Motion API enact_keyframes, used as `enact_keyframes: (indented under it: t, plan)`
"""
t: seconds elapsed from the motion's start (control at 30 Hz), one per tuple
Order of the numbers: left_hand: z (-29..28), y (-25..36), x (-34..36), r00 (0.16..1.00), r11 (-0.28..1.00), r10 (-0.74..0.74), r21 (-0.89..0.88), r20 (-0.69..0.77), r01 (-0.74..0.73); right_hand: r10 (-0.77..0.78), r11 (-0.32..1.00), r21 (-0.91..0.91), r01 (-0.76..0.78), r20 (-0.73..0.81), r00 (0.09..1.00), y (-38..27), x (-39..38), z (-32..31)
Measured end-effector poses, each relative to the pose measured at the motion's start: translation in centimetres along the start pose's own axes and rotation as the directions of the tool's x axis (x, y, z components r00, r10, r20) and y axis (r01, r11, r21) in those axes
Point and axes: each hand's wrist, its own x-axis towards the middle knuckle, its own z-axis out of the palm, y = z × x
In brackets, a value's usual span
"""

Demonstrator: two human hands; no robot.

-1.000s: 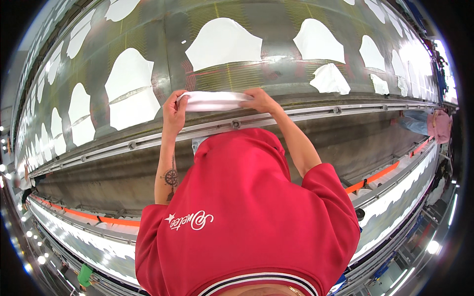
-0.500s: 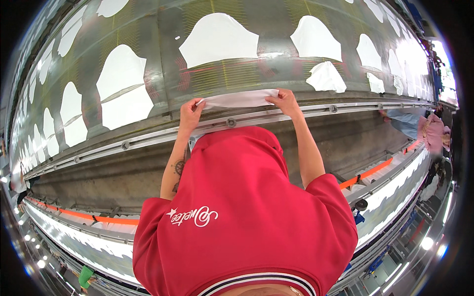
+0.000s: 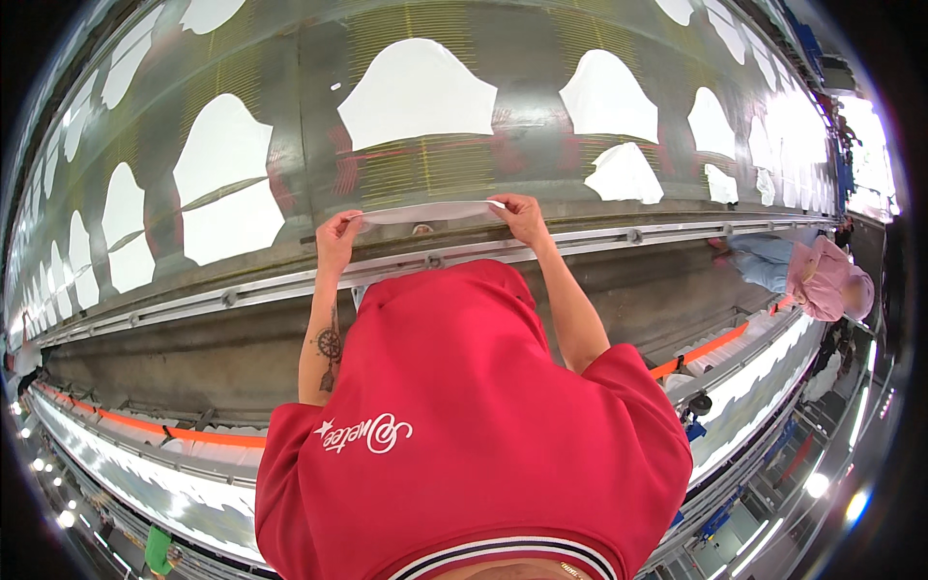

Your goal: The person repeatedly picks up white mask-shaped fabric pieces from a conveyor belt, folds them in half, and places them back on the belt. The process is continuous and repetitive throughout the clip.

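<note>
A white piece of fabric (image 3: pixel 425 213) is stretched between my hands, above the near edge of a long grey-green table (image 3: pixel 314 159). At its left corner, my left hand (image 3: pixel 335 242) pinches the cloth. My right hand (image 3: pixel 522 221) grips the opposite corner between thumb and fingers. The piece shows as a shallow, slightly sagging band, its upper edge nearly straight. Just beyond it lies a bare patch of yellow and red printed lines, below a large dome-shaped white fabric panel (image 3: pixel 419 101) that lies flat.
More white panels lie along the table, one pair (image 3: pixel 220 150) at left. A smaller crumpled piece (image 3: pixel 624 174) rests at right. A metal rail (image 3: pixel 377 268) runs along the near edge. Behind me is another table with an orange strip (image 3: pixel 715 346). A person in pink (image 3: pixel 820 280) stands far right.
Both hands have shifted slightly left and nearer with the white fabric, which now shows as a thinner band. The view has shifted a little too. Both pinches are kept.
</note>
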Motion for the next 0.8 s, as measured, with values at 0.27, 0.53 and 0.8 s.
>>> enact_keyframes:
  t: [0.27, 0.53, 0.8]
  plan:
    - [2.1, 0.4, 3.2, 0.986, 0.998, 0.057, -0.032, -0.156, -0.063, 0.019, 0.976, 0.216, 0.039, -0.258, 0.966, -2.7, 2.4, 0.4]
    - [3.1, 2.7, 10.1, 0.919, 0.958, 0.188, 0.273, -0.347, -0.093, -0.052, 0.998, -0.042, 0.037, -0.460, 0.887, -6.6, 8.8, 1.1]
    - [3.5, 4.6, 11.7, 0.935, 0.894, 0.147, 0.448, -0.322, 0.014, -0.087, 0.983, -0.185, 0.003, -0.446, 0.891, -6.3, 11.3, 0.5]
